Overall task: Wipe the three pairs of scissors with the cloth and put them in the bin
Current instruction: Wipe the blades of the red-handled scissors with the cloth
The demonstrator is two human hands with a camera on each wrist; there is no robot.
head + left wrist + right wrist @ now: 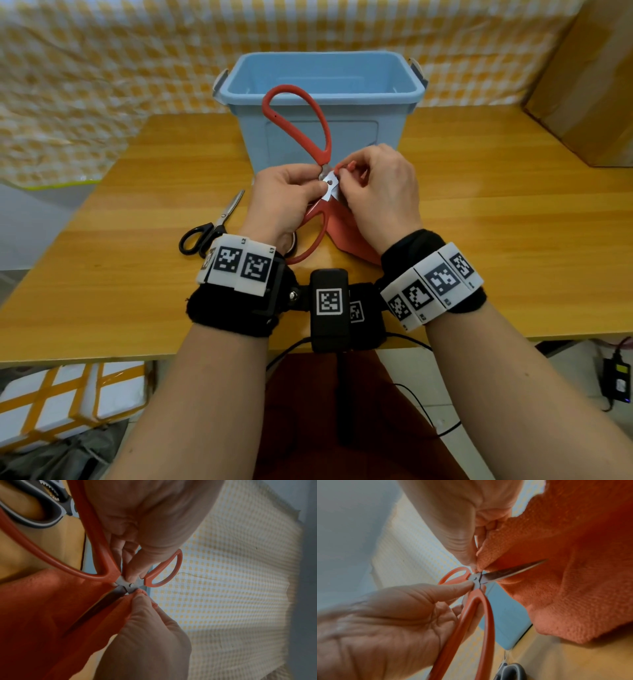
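My left hand (286, 197) pinches the red-handled scissors (298, 116) right at the pivot, thumb on the rivet, so that grip is closed on them. They are held above the surface (479, 212), between me and the blue bin (322, 92). Their long axis runs from the big handle loops, one of which stands up in front of the bin, back down through the pivot to the blades, which point toward me into the orange cloth (352, 236). My right hand (380, 186) pinches a fold of that cloth just beside the pivot. I judge the wipe should run from the pivot along the blades, toward the tips. The black-handled scissors (212, 226) lie on the surface to my left.
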